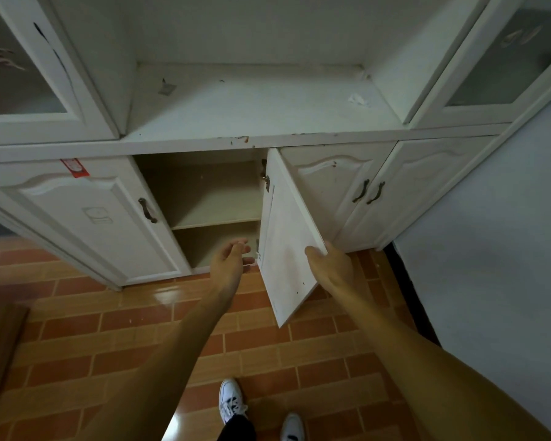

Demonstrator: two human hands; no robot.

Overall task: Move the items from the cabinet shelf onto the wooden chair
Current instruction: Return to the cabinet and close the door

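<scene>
— What lies farthest out, left of the left hand?
— A brown wooden slab at the picture's edge, low and well left of that hand. I cannot tell whether it belongs to the chair. Up and left of the hand stands a closed white panelled door with a dark metal handle and a red sticker at its top.
— And the left hand itself?
— The left hand is open, palm turned rightward, fingers loosely spread, holding nothing. It hovers at the mouth of the open lower compartment.
— Where is the shelf?
— The beige shelf board sits inside that compartment, just beyond the left hand's fingertips. Higher up, well beyond both hands, the white open ledge carries a small grey scrap toward the left and a crumpled white scrap toward the right.
— The right hand?
— The right hand grips the free edge of the swung-open white cabinet door, with the thumb on the inner face and the fingers wrapped behind the edge, out of sight. The door stands between the two hands.
— Anything else?
— Nearer than both hands are the orange tiled floor and a pair of white sneakers. Right of the right hand are two closed white doors with dark handles and a pale blue-grey wall.
</scene>
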